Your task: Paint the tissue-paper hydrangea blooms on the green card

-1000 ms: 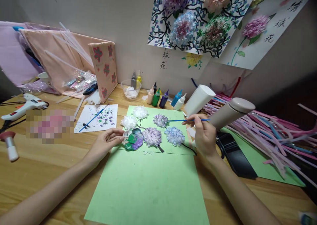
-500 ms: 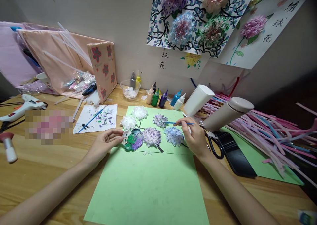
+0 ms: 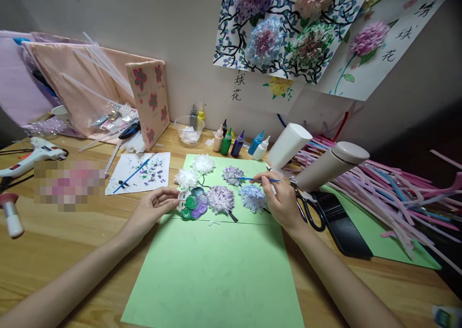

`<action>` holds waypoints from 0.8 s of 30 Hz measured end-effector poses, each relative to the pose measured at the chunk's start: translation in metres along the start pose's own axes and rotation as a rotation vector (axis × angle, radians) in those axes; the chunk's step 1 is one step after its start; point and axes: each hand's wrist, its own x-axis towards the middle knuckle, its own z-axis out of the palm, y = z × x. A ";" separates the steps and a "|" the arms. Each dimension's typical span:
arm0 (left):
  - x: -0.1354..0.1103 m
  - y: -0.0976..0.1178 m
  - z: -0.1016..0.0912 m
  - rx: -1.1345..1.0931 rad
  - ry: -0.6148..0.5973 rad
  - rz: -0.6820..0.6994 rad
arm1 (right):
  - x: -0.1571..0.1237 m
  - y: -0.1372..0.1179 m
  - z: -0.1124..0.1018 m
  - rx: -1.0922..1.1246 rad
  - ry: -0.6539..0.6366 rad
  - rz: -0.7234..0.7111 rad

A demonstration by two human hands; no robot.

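Note:
Between the fingers and thumb of my left hand (image 3: 160,206) is the rim of a flower-shaped paint palette (image 3: 195,203) with green and purple paint. My right hand (image 3: 277,197) is closed on a blue paintbrush (image 3: 265,179). The brush tip touches or nearly touches a small purple and white paper flower (image 3: 233,175) on the green card (image 3: 216,275). Below it, a blue and white flower (image 3: 252,198) lies by my right fingers, and a lilac flower (image 3: 221,200) is right of the palette. White flowers (image 3: 202,164) sit above the palette.
A second brush lies on paint-marked paper (image 3: 139,173). Several paint bottles (image 3: 226,141) stand along the wall near a clear bowl (image 3: 189,129). To the right are a flask (image 3: 334,166), scissors (image 3: 312,212), a black phone-like object (image 3: 344,229) and pink strips (image 3: 397,193). A glue gun (image 3: 39,155) is left.
The brush in my right hand has shifted very slightly left across the small purple flower. My left hand keeps its hold on the palette.

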 end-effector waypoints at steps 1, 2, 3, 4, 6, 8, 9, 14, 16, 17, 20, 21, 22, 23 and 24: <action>0.000 0.000 0.000 0.000 0.002 0.000 | 0.000 0.000 0.000 -0.004 -0.007 -0.003; 0.000 0.001 0.000 0.001 0.001 0.001 | 0.000 0.000 0.000 -0.004 -0.003 -0.006; 0.000 0.001 0.001 0.003 -0.001 0.003 | 0.000 0.000 0.000 0.001 0.011 -0.007; -0.001 0.002 0.001 0.004 -0.003 0.006 | 0.000 0.000 0.000 0.007 0.025 -0.008; -0.001 0.002 0.001 0.006 -0.002 0.010 | -0.001 -0.003 0.000 0.031 0.033 0.000; -0.001 0.001 0.001 0.008 0.001 0.014 | -0.002 -0.009 -0.003 0.085 0.029 0.021; 0.000 0.000 0.001 0.008 0.002 0.019 | -0.003 -0.015 -0.004 0.119 0.031 0.033; 0.000 -0.002 0.000 -0.002 -0.004 0.040 | -0.014 -0.049 -0.010 0.244 -0.019 -0.064; 0.000 -0.001 0.001 0.003 0.001 0.034 | -0.018 -0.057 -0.007 0.243 -0.126 -0.161; -0.001 0.000 0.001 0.005 0.003 0.034 | -0.020 -0.060 -0.004 0.237 -0.169 -0.199; -0.002 0.001 0.002 0.004 0.001 0.042 | -0.024 -0.061 0.003 0.227 -0.228 -0.260; -0.002 0.001 0.002 0.000 -0.002 0.046 | -0.024 -0.061 0.005 0.226 -0.235 -0.268; -0.002 0.001 0.002 -0.004 -0.004 0.049 | -0.025 -0.060 0.007 0.223 -0.236 -0.273; -0.002 0.000 0.002 -0.007 -0.006 0.050 | -0.025 -0.059 0.008 0.217 -0.238 -0.273; -0.002 0.000 0.002 -0.010 -0.007 0.051 | -0.025 -0.059 0.009 0.210 -0.239 -0.271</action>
